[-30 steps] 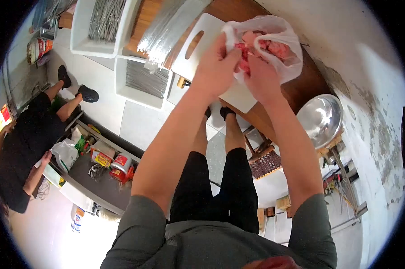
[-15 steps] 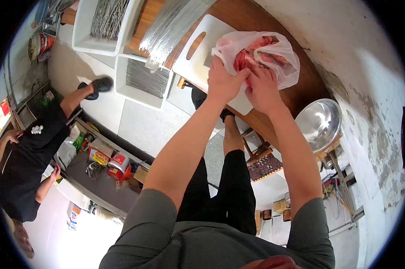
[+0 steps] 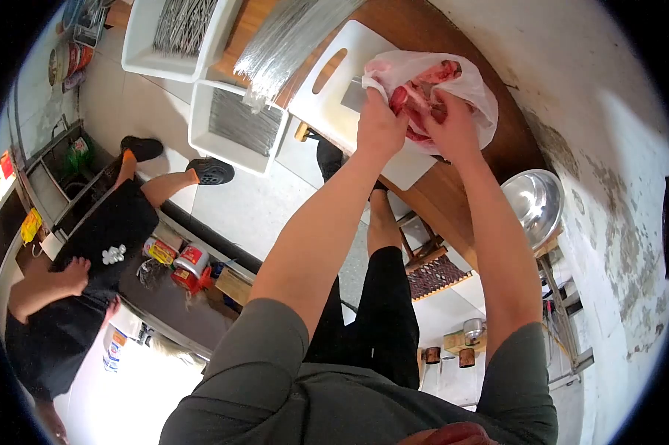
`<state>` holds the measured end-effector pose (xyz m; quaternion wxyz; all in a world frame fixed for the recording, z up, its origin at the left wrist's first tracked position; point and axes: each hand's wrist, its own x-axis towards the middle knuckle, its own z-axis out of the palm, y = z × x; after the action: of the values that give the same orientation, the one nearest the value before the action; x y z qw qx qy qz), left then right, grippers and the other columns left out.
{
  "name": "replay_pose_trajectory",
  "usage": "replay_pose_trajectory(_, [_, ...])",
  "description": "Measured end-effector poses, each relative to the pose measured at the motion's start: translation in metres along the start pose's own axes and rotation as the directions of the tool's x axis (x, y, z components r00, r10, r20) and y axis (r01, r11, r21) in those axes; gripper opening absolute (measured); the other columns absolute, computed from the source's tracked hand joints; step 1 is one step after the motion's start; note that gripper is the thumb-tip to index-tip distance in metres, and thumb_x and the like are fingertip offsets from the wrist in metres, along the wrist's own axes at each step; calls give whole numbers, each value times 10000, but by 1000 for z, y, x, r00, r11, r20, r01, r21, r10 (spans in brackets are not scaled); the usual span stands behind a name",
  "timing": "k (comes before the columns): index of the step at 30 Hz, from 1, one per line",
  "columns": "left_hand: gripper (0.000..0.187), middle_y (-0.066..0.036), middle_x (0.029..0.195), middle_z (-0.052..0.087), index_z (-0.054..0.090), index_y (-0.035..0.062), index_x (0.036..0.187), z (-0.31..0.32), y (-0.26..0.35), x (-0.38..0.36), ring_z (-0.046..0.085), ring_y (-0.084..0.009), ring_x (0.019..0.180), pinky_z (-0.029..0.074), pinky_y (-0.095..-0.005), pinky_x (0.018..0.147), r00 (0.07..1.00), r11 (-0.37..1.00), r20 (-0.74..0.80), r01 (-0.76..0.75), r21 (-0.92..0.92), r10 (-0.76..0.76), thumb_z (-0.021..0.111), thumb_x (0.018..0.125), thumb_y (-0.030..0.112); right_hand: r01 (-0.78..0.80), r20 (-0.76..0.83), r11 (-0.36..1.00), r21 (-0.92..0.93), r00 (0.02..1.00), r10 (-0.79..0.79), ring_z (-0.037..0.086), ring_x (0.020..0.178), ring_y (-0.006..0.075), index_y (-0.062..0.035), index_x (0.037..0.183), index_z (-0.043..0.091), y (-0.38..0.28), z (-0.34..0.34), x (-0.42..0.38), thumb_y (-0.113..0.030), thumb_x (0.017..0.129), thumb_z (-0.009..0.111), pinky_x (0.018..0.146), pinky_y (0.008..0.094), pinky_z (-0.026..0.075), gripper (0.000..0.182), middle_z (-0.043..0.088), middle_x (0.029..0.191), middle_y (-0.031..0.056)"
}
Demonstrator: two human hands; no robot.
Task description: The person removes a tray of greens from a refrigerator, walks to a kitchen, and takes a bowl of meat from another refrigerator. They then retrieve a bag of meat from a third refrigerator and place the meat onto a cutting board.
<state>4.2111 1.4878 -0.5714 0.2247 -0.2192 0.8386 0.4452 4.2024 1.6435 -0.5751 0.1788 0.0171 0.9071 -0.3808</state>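
A thin white plastic bag (image 3: pixel 481 96) lies opened on a white cutting board (image 3: pixel 353 46), with pieces of raw red meat (image 3: pixel 439 73) inside it. At the bag's near left edge, my left hand (image 3: pixel 381 130) is closed on a piece of the meat. My right hand (image 3: pixel 454 132) reaches into the bag from the right, its fingers curled on the meat close beside the left hand. Some fingertips are hidden by meat and plastic. Left of my left hand, a flat grey metal blade (image 3: pixel 354 94) lies on the board, partly covered by the bag.
Bundles of clear-wrapped skewers (image 3: pixel 290 44) lie left of the board on the wooden table (image 3: pixel 490 159). White bins (image 3: pixel 193 122) of thin metal skewers stand further left. A steel bowl (image 3: pixel 533 204) sits at right by the wall. Another person (image 3: pixel 90 252) in black is at left.
My hands have shifted on the meat, the right one deeper into the bag, and more of the grey blade shows. The other person has stepped toward the middle.
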Motion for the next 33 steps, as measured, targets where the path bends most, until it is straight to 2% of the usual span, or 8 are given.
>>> replay_pose_trajectory(5, [505, -305, 945, 595, 348, -53, 1160, -7, 1, 0, 569, -467, 903, 471, -488, 774, 999, 999, -12, -30, 17, 30, 609, 759, 107, 257, 146, 950, -178, 962, -233, 569, 985, 366, -57, 1108, 544, -5, 21, 33, -209, 833, 591, 808, 463, 466, 317, 588, 1094, 169])
replay_pose_trajectory(8, [502, -310, 942, 592, 339, -48, 1171, -12, 0, 5, 567, -473, 907, 467, -483, 779, 1000, 999, 2, -32, 22, 32, 595, 770, 110, 75, 249, 987, -140, 968, -38, 559, 964, 384, -39, 1049, 562, -16, 16, 43, -156, 821, 607, 798, 433, 461, 261, 598, 1052, 184])
replay_pose_trajectory(20, [516, -299, 899, 610, 321, -34, 1185, -10, -4, 17, 585, -465, 869, 471, -501, 754, 1000, 987, 13, 18, 162, -20, 586, 766, 107, 47, 190, 998, -37, 981, -39, 552, 964, 423, -65, 1097, 507, -19, 26, 36, -143, 825, 574, 786, 475, 455, 291, 604, 1002, 229])
replay_pose_trajectory(23, [511, -299, 878, 612, 318, -30, 1188, -12, -12, 15, 588, -469, 850, 472, -503, 743, 999, 977, 52, -8, 214, -3, 578, 766, 94, 127, 202, 990, -64, 973, -112, 599, 923, 363, -71, 1114, 528, -3, 26, 43, -159, 814, 602, 772, 446, 470, 321, 623, 981, 208])
replay_pose_trajectory(26, [510, -301, 875, 610, 317, -28, 1191, -20, -20, 18, 587, -470, 852, 472, -503, 742, 998, 973, 68, -5, 232, -11, 576, 767, 88, -122, 427, 988, 92, 902, 72, 623, 888, 247, -58, 1128, 552, 2, 4, 59, -205, 823, 619, 755, 385, 484, 346, 630, 1008, 159])
replay_pose_trajectory(28, [503, -300, 883, 611, 323, -29, 1187, -27, -21, 17, 585, -468, 862, 473, -500, 748, 996, 971, 73, 34, 236, -53, 574, 767, 87, -310, 730, 875, 373, 680, -70, 609, 813, 147, -14, 1105, 577, 7, -46, 71, -253, 844, 601, 714, 315, 479, 355, 634, 970, 98])
replay_pose_trajectory(30, [520, -305, 924, 605, 325, -39, 1194, -34, -16, 13, 580, -463, 895, 475, -488, 778, 998, 981, 55, 23, 193, -35, 582, 764, 99, -583, 610, 746, 320, 730, 309, 601, 804, 135, 3, 1096, 579, 28, -26, 74, -268, 850, 588, 697, 301, 472, 366, 630, 980, 77])
replay_pose_trajectory(33, [540, -308, 951, 601, 322, -47, 1199, -34, -12, 14, 578, -458, 922, 475, -477, 799, 999, 988, 32, 25, 152, -30, 589, 759, 112, -451, 596, 891, 50, 730, 336, 574, 878, 121, -29, 1140, 581, 6, -48, 70, -283, 846, 597, 755, 273, 463, 389, 607, 1066, 52])
